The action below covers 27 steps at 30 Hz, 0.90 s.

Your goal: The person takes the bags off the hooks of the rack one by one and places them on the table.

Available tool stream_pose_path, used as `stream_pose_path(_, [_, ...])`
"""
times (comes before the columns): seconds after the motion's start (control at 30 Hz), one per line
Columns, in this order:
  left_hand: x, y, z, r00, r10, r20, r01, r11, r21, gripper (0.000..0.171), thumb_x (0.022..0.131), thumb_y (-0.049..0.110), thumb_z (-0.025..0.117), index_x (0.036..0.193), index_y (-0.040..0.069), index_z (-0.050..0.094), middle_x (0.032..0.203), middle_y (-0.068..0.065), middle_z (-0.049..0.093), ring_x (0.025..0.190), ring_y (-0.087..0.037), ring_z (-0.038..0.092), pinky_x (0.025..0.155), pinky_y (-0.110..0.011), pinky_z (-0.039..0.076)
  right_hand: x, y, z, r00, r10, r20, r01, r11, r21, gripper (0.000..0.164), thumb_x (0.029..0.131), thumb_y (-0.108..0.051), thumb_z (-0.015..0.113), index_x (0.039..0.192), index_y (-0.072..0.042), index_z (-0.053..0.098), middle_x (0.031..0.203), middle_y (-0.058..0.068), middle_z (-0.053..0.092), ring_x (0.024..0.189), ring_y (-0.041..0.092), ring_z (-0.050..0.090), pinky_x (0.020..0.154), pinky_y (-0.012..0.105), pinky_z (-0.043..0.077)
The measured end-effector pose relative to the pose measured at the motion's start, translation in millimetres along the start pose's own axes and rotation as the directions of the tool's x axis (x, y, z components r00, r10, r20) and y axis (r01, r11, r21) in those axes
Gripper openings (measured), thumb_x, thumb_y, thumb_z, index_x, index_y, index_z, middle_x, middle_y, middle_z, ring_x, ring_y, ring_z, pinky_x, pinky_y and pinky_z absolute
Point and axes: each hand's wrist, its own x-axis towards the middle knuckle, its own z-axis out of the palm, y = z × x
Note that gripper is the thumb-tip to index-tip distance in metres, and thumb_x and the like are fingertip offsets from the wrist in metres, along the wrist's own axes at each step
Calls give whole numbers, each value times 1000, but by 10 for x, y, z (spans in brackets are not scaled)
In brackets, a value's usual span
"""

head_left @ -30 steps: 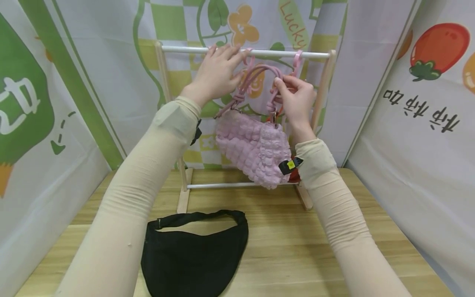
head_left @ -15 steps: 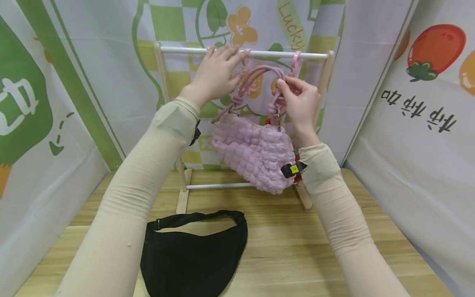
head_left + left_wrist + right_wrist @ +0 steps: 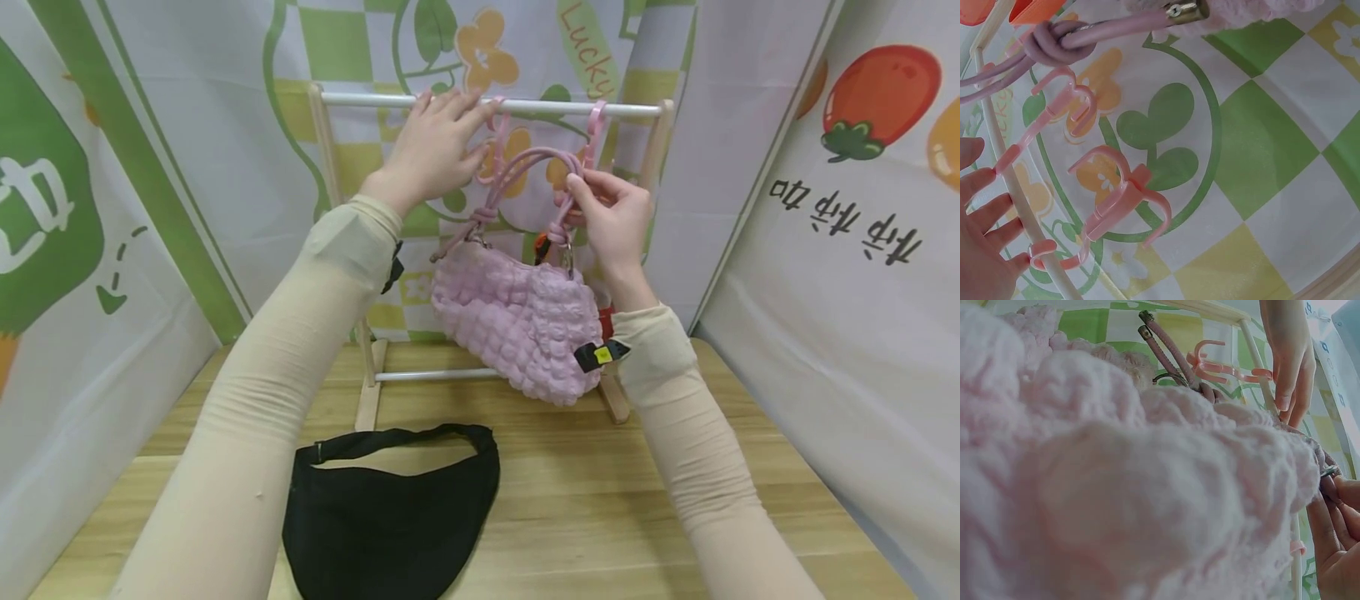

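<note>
A puffy pink handbag [image 3: 517,321] hangs in the air before the rack, tilted down to the right. My right hand [image 3: 618,221] pinches its looped pink handle [image 3: 536,156] on the right side, thumb against the cord. My left hand [image 3: 435,150] lies with extended fingers at the rack's white top rail [image 3: 360,100]. Close to those fingers in the left wrist view, two pink double-pronged hooks [image 3: 1116,209] hang from the rail. Another pink hook [image 3: 596,125] sits farther right, near my right hand. In the right wrist view, the bag's puffy fabric [image 3: 1141,500] covers most of the frame.
A black crescent-shaped bag [image 3: 390,529] lies on the wooden table [image 3: 600,517] in front of the rack. The rack has wooden side posts [image 3: 330,150] and a lower rail [image 3: 435,376]. Something orange [image 3: 542,247] and something red [image 3: 605,321] show partly behind the handbag.
My right hand has moved down and slightly right with the handbag, so handle and bag hang lower below the top rail. My left hand stays at the rail.
</note>
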Motion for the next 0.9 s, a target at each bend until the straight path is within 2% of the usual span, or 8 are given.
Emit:
stream_pose_path(0.23, [-5, -4, -1, 1000, 9, -7, -9, 1000, 7, 56, 101, 42, 33, 152, 25, 17, 158, -7, 17, 146, -32, 15, 119, -51, 1, 10, 155, -81, 1000, 30, 7, -30, 999, -34, 27, 84, -9, 71, 103, 11, 68, 79, 5, 73, 63, 12, 69, 60, 26, 58])
stream_pose_path(0.57, [6, -18, 29, 1000, 13, -16, -13, 1000, -3, 57, 101, 39, 37, 152, 26, 17, 159, -6, 16, 146, -31, 13, 119, -50, 0, -13, 321, -146, 1000, 23, 21, -21, 997, -68, 29, 83, -12, 72, 101, 10, 69, 76, 1, 71, 62, 11, 69, 57, 24, 57])
stream_pose_path(0.9, [2, -12, 32, 1000, 17, -24, -18, 1000, -5, 57, 101, 39, 38, 152, 26, 17, 158, -6, 17, 146, -31, 14, 119, -50, 0, -63, 407, -195, 999, 16, 46, -12, 997, -78, 29, 84, -12, 71, 99, 12, 68, 72, 4, 70, 62, 11, 69, 57, 26, 57])
